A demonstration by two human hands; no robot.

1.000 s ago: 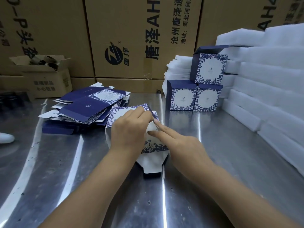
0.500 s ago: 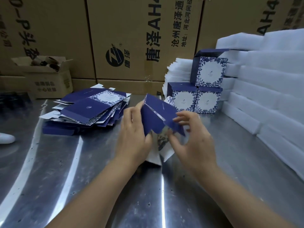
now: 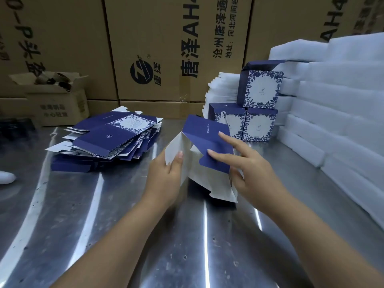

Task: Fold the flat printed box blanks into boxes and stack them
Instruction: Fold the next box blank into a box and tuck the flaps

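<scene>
A half-opened box blank (image 3: 204, 140), dark blue outside and white inside, is held above the steel table (image 3: 104, 215) at the centre. My left hand (image 3: 165, 175) grips its white left flap, thumb on the inner face. My right hand (image 3: 247, 169) pinches the blank's right side, thumb on the blue panel, index finger stretched out over it. A pile of flat blue-and-white blanks (image 3: 112, 138) lies to the left. Three folded boxes (image 3: 259, 104) stand at the back right, one on top of two.
White foam slabs (image 3: 340, 113) are stacked along the right edge and behind the folded boxes. Large brown cartons (image 3: 158, 48) wall off the back. A small open carton (image 3: 54, 96) sits back left. A white object (image 3: 6, 177) lies at the far left edge.
The blank went from lying flat on the table to lifted and opened up, white inside now facing me. My right index finger has straightened over the blue panel.
</scene>
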